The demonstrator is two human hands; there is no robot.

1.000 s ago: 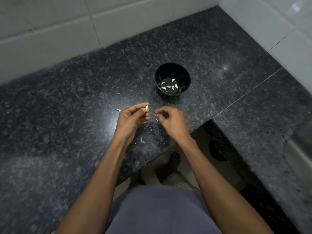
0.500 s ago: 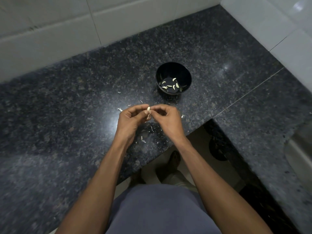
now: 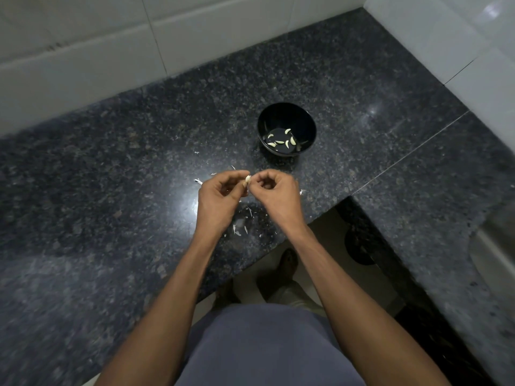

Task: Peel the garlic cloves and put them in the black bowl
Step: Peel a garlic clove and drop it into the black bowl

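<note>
One granite bench (image 3: 111,168) carries one black bowl (image 3: 308,126) holding about five peeled cloves (image 3: 292,140). Just before the bowl, left hand (image 3: 220,199) and right hand (image 3: 278,193) both pinch one garlic clove (image 3: 247,179); skin scraps (image 3: 238,229) lie beneath.

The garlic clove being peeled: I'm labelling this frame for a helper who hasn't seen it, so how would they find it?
On the dark speckled counter, nearer than the black bowl, the two hands meet. The garlic clove is the pale piece pinched between left hand and right hand, held off the counter, unlike the bowl's cloves and scattered skins.
</note>
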